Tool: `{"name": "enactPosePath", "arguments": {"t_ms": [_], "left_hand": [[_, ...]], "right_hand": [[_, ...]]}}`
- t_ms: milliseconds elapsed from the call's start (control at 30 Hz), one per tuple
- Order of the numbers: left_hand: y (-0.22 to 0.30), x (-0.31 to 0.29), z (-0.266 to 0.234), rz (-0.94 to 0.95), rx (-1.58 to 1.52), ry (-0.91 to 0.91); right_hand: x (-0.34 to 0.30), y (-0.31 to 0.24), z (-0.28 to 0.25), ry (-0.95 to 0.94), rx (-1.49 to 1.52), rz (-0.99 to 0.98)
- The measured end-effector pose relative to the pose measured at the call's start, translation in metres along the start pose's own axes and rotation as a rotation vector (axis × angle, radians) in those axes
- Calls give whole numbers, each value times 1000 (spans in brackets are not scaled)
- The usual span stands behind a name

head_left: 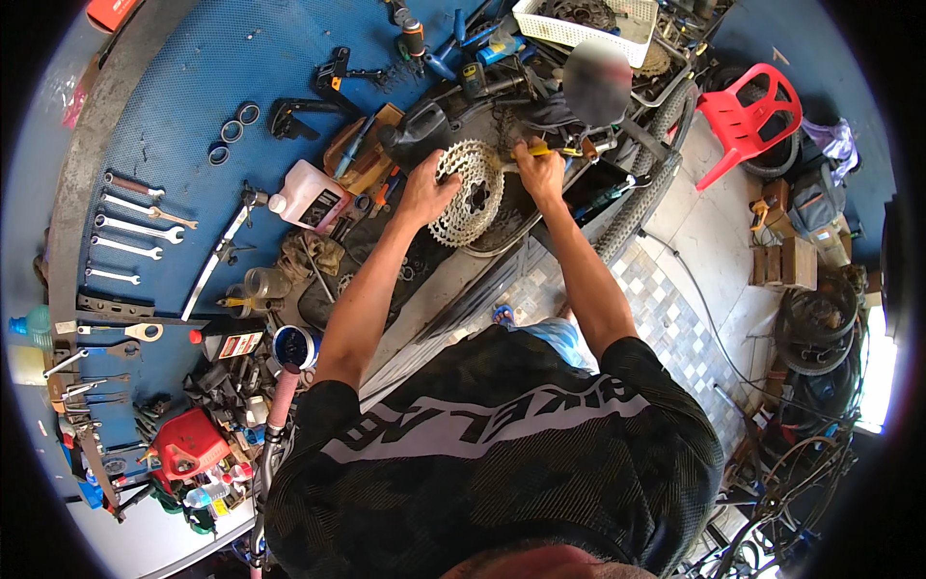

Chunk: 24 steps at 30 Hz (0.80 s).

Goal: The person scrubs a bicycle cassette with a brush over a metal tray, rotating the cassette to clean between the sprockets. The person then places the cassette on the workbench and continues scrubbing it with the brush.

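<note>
My left hand (427, 193) grips a silver bicycle cassette (470, 220) by its left edge, thumb over the toothed rings. The cassette is tilted so its stacked sprockets and dark centre face up toward me. At its right side, my right hand (540, 176) is closed on a yellow-handled tool (546, 151); its working end is too small to make out. Beneath both hands lies a round, grimy pan-like shape (516, 214) with a pale rim, partly hidden by the cassette. A dark plastic container (417, 133) stands just beyond my left hand.
A white basket (627, 31) with sprockets stands at the far side. A bicycle tyre (632, 217) runs along the right of the bench. Left of my arm are a pinkish-white jug (311, 196) and a blue wall panel with wrenches (140, 229). A red chair (748, 121) stands at right.
</note>
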<state>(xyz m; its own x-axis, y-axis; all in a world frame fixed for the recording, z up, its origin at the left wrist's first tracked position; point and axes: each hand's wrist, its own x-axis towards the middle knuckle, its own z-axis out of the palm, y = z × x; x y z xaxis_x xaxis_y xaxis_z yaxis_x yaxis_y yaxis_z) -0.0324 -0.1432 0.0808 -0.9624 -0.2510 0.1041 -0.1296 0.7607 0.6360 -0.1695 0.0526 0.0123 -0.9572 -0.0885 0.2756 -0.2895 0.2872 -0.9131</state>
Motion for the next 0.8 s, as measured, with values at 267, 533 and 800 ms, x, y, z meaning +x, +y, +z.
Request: {"name": "enactPosePath", "arguments": {"t_ms": [267, 533, 800], "left_hand": [[-10, -6, 0, 18, 67, 40], [-19, -22, -1, -48, -40, 71], [-7, -9, -3, 48, 26, 21]], "right_hand": [[-12, -36, 4, -33, -13, -79], [-32, 3, -32, -424, -363, -143], [-21, 16, -37, -334, -446, -164]]}}
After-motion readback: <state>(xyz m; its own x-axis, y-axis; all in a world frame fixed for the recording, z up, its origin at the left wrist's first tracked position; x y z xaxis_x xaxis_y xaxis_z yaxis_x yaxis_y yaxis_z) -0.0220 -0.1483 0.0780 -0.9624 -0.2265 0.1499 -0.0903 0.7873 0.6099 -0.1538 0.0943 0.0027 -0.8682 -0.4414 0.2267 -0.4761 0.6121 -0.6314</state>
